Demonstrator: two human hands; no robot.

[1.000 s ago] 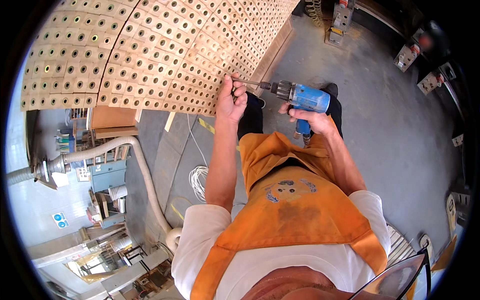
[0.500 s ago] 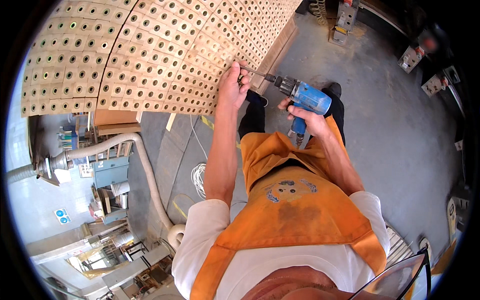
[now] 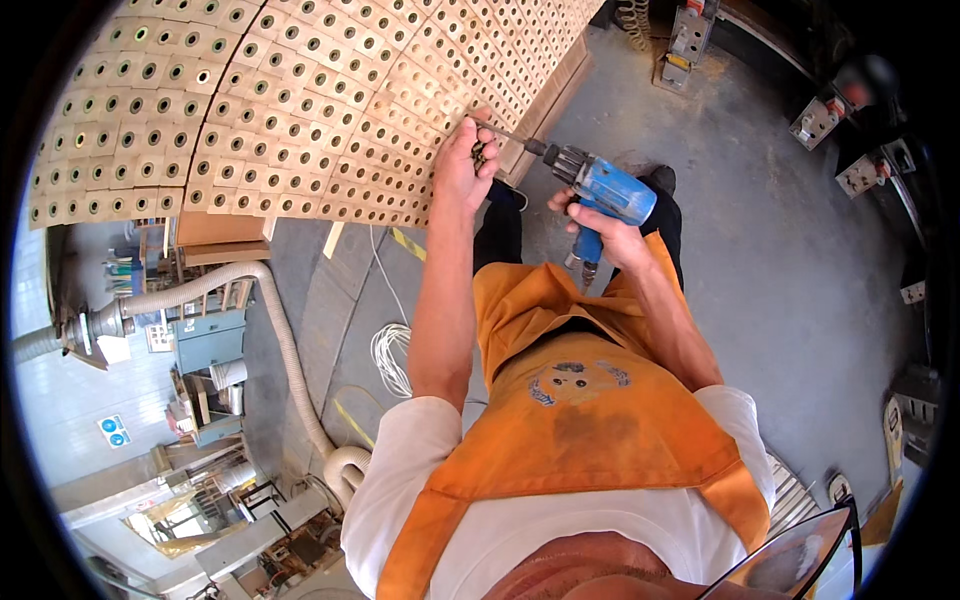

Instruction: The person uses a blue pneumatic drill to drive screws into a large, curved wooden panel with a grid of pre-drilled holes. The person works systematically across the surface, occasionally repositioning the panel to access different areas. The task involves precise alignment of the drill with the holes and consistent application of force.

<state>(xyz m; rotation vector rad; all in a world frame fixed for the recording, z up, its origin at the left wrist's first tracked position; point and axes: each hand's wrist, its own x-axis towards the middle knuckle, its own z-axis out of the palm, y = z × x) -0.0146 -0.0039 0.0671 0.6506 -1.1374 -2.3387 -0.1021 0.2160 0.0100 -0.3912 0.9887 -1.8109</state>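
Note:
My right hand (image 3: 612, 232) grips a blue air drill (image 3: 612, 195) by its handle. Its long thin bit (image 3: 510, 134) points left toward the wooden blocks. My left hand (image 3: 463, 165) is closed around several small dark metal inserts (image 3: 480, 154), which show between the curled fingers and palm. The thumb and forefinger are at the bit's tip, close against the blocks; whether they pinch an insert there cannot be made out. Rows of pale wooden blocks (image 3: 265, 150) fill the upper left. Most have a metal-ringed hole; near my left hand some holes are bare wood.
A beige flexible hose (image 3: 285, 330) curves along the left, near a coil of white cable (image 3: 391, 358) on the grey floor (image 3: 800, 260). Blue-grey cabinets (image 3: 210, 340) stand at the left. Metal fixtures (image 3: 686, 45) sit at the upper right.
The drill and my right hand have shifted slightly left. My left fingers have moved closer to the blocks, and the inserts in that hand show more plainly. The whole view has shifted a little.

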